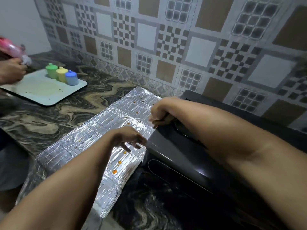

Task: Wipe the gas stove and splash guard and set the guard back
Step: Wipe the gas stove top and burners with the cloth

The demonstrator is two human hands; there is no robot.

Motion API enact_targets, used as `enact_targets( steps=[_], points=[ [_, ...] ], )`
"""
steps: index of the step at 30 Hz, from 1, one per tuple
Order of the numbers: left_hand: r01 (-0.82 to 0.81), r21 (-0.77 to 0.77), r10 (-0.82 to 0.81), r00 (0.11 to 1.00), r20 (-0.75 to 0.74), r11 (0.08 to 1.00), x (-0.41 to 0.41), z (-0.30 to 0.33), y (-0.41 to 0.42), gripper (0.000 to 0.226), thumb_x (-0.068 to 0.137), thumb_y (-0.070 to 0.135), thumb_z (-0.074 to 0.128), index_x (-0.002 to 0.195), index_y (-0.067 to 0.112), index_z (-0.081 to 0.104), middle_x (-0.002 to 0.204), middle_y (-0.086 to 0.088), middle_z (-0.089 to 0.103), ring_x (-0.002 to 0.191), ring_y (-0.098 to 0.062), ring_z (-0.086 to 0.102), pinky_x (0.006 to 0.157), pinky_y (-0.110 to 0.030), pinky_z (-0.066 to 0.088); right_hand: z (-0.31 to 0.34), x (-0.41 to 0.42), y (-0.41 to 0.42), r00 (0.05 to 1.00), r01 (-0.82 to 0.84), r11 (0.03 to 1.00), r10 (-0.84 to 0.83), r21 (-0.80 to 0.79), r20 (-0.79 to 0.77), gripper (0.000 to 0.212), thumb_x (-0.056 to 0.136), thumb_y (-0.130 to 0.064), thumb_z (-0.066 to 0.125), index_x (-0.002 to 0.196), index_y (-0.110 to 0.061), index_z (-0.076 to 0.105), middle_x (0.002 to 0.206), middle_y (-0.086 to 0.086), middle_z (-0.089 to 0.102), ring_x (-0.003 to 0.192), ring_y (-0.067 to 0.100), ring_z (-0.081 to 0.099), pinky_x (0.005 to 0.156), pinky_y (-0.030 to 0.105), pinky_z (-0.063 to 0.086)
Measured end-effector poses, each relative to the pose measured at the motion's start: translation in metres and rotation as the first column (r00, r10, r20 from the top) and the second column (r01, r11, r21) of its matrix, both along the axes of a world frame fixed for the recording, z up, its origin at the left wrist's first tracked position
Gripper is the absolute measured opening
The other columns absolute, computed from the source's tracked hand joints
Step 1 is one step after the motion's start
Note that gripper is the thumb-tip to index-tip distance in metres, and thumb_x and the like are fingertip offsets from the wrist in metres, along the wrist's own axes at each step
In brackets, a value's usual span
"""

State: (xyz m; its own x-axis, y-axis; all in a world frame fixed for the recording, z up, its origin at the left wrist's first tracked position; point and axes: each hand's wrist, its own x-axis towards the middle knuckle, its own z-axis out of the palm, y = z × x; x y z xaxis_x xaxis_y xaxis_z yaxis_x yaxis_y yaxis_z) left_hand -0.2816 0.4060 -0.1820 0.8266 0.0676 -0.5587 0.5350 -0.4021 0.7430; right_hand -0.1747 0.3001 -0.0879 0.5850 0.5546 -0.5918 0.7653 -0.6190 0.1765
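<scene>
The silver foil splash guard [93, 140] lies flat on the marble counter, left of the black gas stove [179, 156]. Orange and brown spots dot its surface. My left hand [129, 138] hovers over the guard's right edge beside the stove, fingers apart and pointing down, holding nothing. My right hand [160, 112] is curled into a fist where the guard's far right edge meets the stove's corner, and seems to grip that edge. My right forearm crosses over the stove and hides much of its top.
A pale tray [41, 92] holds green, yellow and blue lidded pots [62, 74] at the back left. Another person's hand [10, 70] holds a pink bottle [11, 48] over it. A patterned tile wall [182, 47] stands behind the counter.
</scene>
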Motion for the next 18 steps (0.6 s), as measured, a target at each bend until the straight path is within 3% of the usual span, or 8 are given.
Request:
enact_targets(
  steps=[2,3,5,7,9,12,18],
  points=[
    [-0.046,-0.017,0.046,0.999,0.008,0.999,0.002,0.004,-0.001,0.033,0.091,0.000,0.048,0.100,0.012,0.077,0.099,0.003,0.077,0.097,-0.015,0.072,0.082,-0.043,0.054,0.008,0.009,0.000,0.997,-0.004,1.000,0.005,0.006,-0.074,0.038,0.102,-0.037,0.043,0.085,-0.009,0.062,0.088,0.009,0.065,0.070,0.013,0.057,0.074,0.024,0.047],
    [-0.062,-0.026,0.062,0.998,0.012,0.998,0.003,0.006,-0.001,0.028,0.092,0.005,0.050,0.100,0.011,0.077,0.100,0.001,0.076,0.098,-0.016,0.072,0.085,-0.045,0.053,0.011,0.014,-0.002,0.989,0.004,1.000,-0.006,-0.012,-0.150,0.034,0.099,-0.037,0.049,0.081,-0.010,0.059,0.081,0.007,0.061,0.064,0.011,0.057,0.066,0.022,0.047],
    [-0.081,-0.027,0.082,0.997,0.015,0.996,0.006,0.007,-0.002,0.024,0.094,0.009,0.052,0.097,0.012,0.076,0.099,0.002,0.076,0.098,-0.018,0.072,0.087,-0.047,0.053,0.012,0.023,-0.007,0.970,-0.050,0.993,0.023,-0.105,-0.243,0.024,0.092,-0.028,0.063,0.098,-0.005,0.063,0.092,0.011,0.063,0.076,0.018,0.060,0.066,0.026,0.049],
    [-0.095,-0.014,0.095,0.995,0.007,0.995,0.007,0.006,-0.002,0.024,0.095,0.010,0.052,0.096,0.014,0.075,0.096,0.003,0.076,0.098,-0.019,0.071,0.087,-0.046,0.053,0.010,0.034,-0.010,0.962,-0.174,0.976,0.139,-0.135,-0.235,0.030,0.087,-0.021,0.069,0.112,-0.006,0.062,0.100,0.010,0.064,0.084,0.022,0.058,0.064,0.028,0.048],
    [-0.106,-0.005,0.106,0.994,-0.002,0.994,0.009,0.006,-0.002,0.024,0.095,0.010,0.052,0.101,0.012,0.075,0.100,0.001,0.076,0.101,-0.019,0.071,0.087,-0.046,0.054,0.008,0.040,-0.009,0.952,-0.256,0.959,0.228,-0.121,-0.203,0.030,0.084,-0.023,0.073,0.109,-0.009,0.065,0.098,0.008,0.065,0.083,0.020,0.056,0.062,0.027,0.046],
    [-0.120,0.017,0.120,0.993,-0.013,0.993,0.014,0.007,-0.006,0.031,0.093,0.003,0.047,0.106,0.012,0.074,0.109,-0.002,0.074,0.104,-0.020,0.069,0.087,-0.046,0.054,0.006,0.052,-0.001,0.947,-0.273,0.953,0.243,-0.129,-0.210,0.028,0.081,-0.028,0.077,0.101,-0.011,0.067,0.092,0.008,0.065,0.081,0.022,0.055,0.070,0.031,0.046],
    [-0.136,0.049,0.136,0.991,0.004,0.989,0.032,0.008,-0.018,0.043,0.087,-0.005,0.042,0.103,0.016,0.076,0.112,-0.004,0.073,0.103,-0.022,0.066,0.090,-0.050,0.055,0.014,0.087,0.005,0.966,-0.246,0.949,0.225,-0.195,-0.126,0.035,0.084,-0.024,0.074,0.112,-0.005,0.068,0.090,0.007,0.063,0.078,0.020,0.053,0.065,0.028,0.045]
  ],
)
